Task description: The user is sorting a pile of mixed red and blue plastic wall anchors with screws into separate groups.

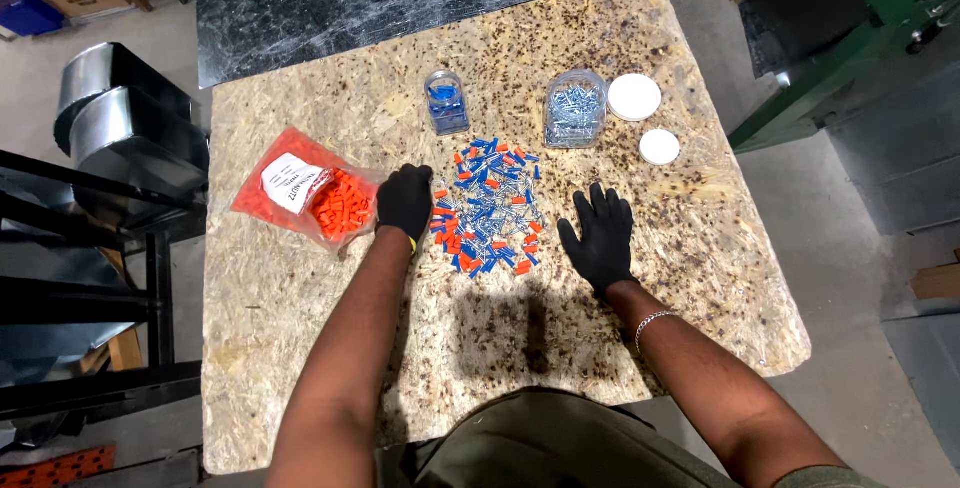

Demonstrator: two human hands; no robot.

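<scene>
Head view. A chipboard bench (300,368) carries a loose pile of small blue and orange connectors (488,210), spread longer front-to-back than across. The left hand (405,200), in a black glove, rests at the pile's left edge with its fingers curled under; whether they pinch a piece cannot be told. The right hand (600,236), also gloved, lies flat with its fingers spread and holds nothing, just right of the pile and clear of it. The left hand is the nearer; the pile lies directly to its right. Left of the pile lies an orange bag of orange caps (318,194). Beyond the pile stand a small clear jar with blue contents (446,102) and a larger clear jar of screws (575,108), with two white lids (636,97) beside the latter.
</scene>
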